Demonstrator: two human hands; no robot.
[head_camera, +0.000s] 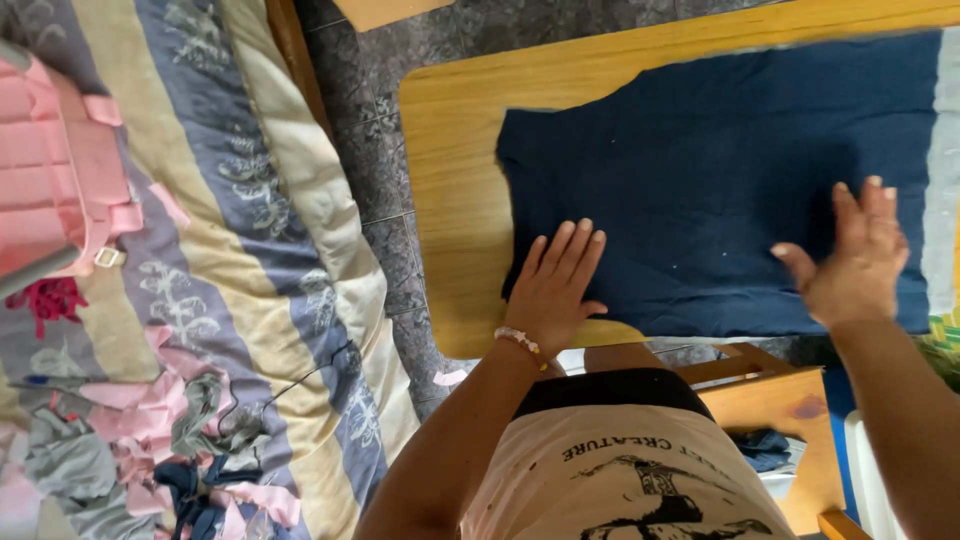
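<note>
A dark navy garment (720, 180) lies spread flat on a light wooden table (450, 180), covering most of the tabletop from its middle to the right edge. The left hand (553, 290) rests palm down on the garment's lower left corner, fingers straight, held together and gripping nothing; a pale beaded bracelet (520, 340) circles its wrist. The right hand (855, 255) is over the garment's lower right part, fingers spread and released, thumb out to the side; whether it touches the cloth cannot be told, as it is slightly blurred. Along the table's right side a pale grey cloth strip (942, 170) shows. Left of the table, across a strip of grey tiled floor (385, 170), lies a bed with a striped quilt (220, 200) in cream, blue and grey. On it sit a pink backpack (55, 170) and a heap of pink, grey and navy clothes (150, 440)
</note>
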